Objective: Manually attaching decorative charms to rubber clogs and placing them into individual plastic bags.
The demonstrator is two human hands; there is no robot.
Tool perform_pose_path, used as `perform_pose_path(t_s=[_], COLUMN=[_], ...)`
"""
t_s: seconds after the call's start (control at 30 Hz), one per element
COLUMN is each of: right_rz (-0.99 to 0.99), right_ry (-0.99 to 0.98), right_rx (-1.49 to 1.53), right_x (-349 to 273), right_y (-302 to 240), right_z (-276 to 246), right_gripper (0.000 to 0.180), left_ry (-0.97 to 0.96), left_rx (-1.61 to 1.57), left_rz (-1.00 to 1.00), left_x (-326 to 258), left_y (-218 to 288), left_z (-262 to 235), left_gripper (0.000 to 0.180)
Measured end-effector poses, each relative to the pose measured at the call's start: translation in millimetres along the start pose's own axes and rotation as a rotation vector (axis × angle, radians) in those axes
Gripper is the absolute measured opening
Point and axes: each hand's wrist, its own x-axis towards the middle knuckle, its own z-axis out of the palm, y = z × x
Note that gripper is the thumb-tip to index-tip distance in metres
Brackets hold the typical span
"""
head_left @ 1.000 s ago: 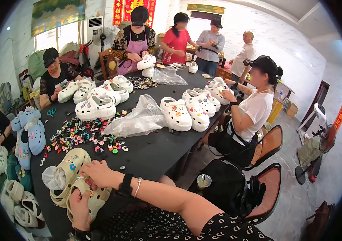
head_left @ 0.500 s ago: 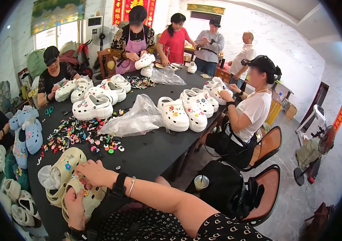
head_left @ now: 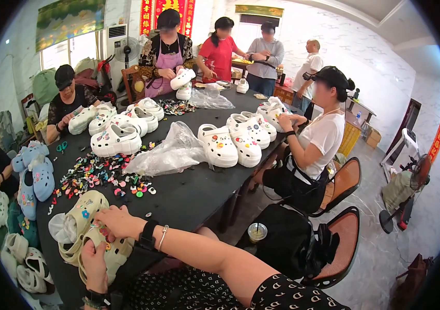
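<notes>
The person's left hand [head_left: 95, 264] gripped the near edge of a pale yellow foam clog [head_left: 107, 251] at the near left corner of the long black surface [head_left: 189, 191], while the right hand [head_left: 118, 222] lay across its top with fingers pinched close, apparently pressing a small coloured charm into one of the holes. A second pale yellow clog [head_left: 78, 217], stuffed with white paper, lay touching it and already carried a few charms, so this pair looked partly dressed. A wide scatter of loose coloured charms [head_left: 101, 175] sat just beyond, beside a crumpled clear plastic bag [head_left: 171, 152], suggesting plenty remained to fit. Further along, white foam clogs with charms [head_left: 233, 144] stood in rows, seemingly finished, and light blue clogs [head_left: 34, 175] were stacked at the left edge. Other people worked around the surface.
</notes>
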Motion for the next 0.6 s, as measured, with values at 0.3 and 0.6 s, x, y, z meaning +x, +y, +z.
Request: perform_pose_path(t_s=[0.3, 0.6], right_rz=[0.006, -0.018], right_ry=[-0.026, -0.02], right_rx=[-0.004, -0.009], right_x=[0.9, -1.0], right_y=[-3.3, -3.7], right_z=[-3.8, -4.7], right_gripper=[0.074, 0.073], left_ry=[-0.008, 0.029], left_rx=[0.009, 0.059], left_rz=[0.014, 0.026], left_x=[-0.5, -4.2], left_y=[-0.2, 1.6], left_z=[-1.5, -0.3], left_gripper=[0.028, 0.027])
